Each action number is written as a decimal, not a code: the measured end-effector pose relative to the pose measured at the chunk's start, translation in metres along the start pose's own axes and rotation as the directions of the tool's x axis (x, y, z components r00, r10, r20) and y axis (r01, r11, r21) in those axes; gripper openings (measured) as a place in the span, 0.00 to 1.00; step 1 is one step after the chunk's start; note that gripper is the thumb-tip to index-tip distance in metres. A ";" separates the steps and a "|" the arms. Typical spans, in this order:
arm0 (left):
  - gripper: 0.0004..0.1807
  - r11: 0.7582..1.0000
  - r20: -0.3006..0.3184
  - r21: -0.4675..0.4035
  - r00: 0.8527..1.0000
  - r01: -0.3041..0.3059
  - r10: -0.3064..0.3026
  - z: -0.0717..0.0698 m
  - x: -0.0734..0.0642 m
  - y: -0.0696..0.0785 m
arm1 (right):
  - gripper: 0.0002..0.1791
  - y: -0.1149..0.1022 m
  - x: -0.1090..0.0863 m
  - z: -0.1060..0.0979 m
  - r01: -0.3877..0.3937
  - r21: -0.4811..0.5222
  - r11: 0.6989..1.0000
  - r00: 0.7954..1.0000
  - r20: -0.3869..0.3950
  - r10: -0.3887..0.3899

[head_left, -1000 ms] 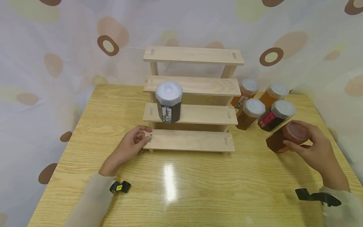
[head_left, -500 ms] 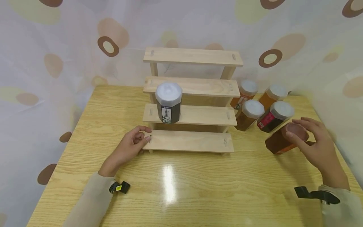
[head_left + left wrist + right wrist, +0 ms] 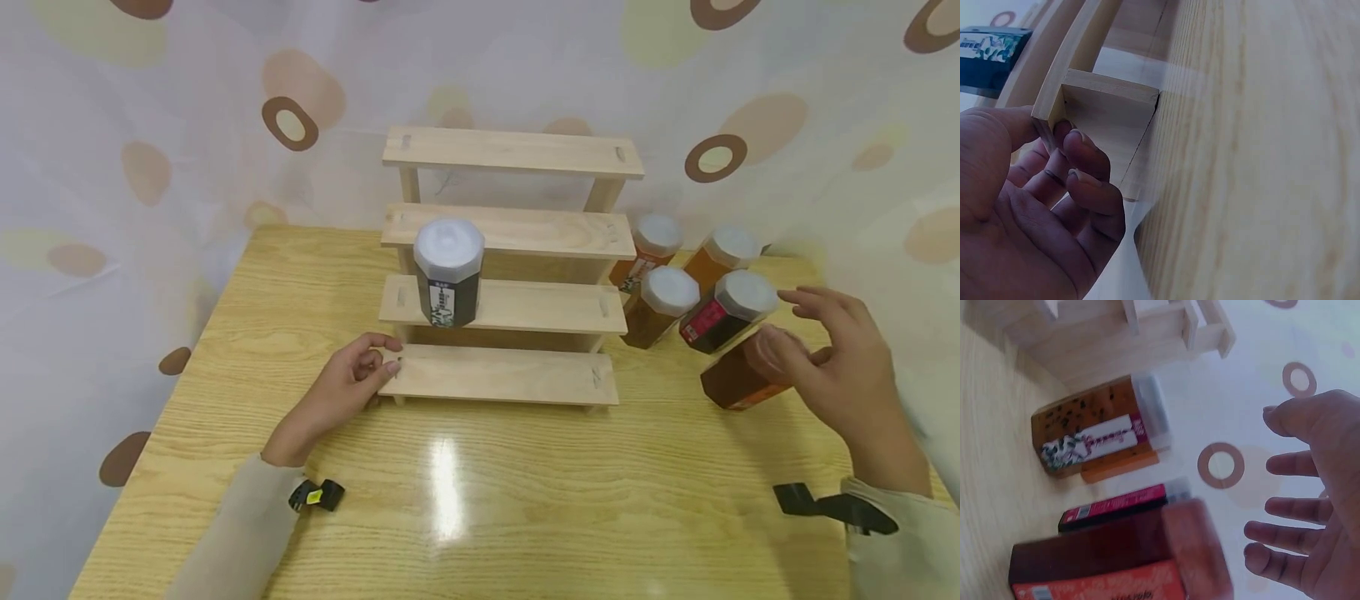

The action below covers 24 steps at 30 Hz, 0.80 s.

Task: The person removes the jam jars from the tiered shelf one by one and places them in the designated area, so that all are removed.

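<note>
My left hand (image 3: 347, 375) pinches the left end of the lowest step of a light wooden tiered shelf (image 3: 502, 372), thumb on top and fingers curled under the edge, as the left wrist view shows. On the right, my right hand (image 3: 851, 371) hovers with spread fingers near a dark brown jar with a reddish-brown lid (image 3: 738, 377). The right wrist view shows this hand (image 3: 1325, 500) apart from the jar's lid (image 3: 1197, 550), its fingers loosely bent. A dark jar with a white lid (image 3: 450, 279) stands on the second step from the bottom, toward the left.
Several white-lidded jars stand at the shelf's right: a brown one (image 3: 660, 308), a dark one with a pink label (image 3: 727, 312), an orange one (image 3: 720, 254) and a red-labelled one (image 3: 647, 250). A patterned cloth (image 3: 187, 125) hangs behind the wooden table (image 3: 525, 500).
My right hand has loosened its hold on the reddish-lidded jar, its fingers spreading and lifting off the lid. The jar stays where it was. The left hand keeps its hold on the shelf.
</note>
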<state>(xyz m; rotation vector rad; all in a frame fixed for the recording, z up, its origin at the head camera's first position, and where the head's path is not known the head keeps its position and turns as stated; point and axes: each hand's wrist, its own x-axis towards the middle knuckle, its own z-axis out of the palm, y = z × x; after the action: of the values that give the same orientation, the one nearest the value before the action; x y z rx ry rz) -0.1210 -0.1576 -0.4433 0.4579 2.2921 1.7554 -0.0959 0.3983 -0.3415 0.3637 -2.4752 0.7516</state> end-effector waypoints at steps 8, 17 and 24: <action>0.14 1.000 0.000 -0.004 1.000 0.006 -0.006 0.000 0.000 0.000 | 0.35 -0.034 0.023 0.012 0.077 0.123 0.989 0.995 0.048 -0.084; 0.14 1.000 0.004 -0.015 1.000 0.002 -0.002 0.000 0.000 0.001 | 0.37 -0.070 0.046 0.040 0.204 0.216 0.955 0.975 0.045 -0.219; 0.14 1.000 0.003 -0.016 1.000 0.003 -0.003 -0.001 0.000 -0.001 | 0.36 -0.093 0.063 0.060 0.271 0.312 0.911 0.950 0.063 -0.304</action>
<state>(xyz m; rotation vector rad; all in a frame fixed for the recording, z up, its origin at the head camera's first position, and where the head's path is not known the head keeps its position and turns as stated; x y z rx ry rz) -0.1215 -0.1583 -0.4444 0.4540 2.2736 1.7688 -0.1365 0.2820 -0.3087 0.8849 -2.3303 1.0021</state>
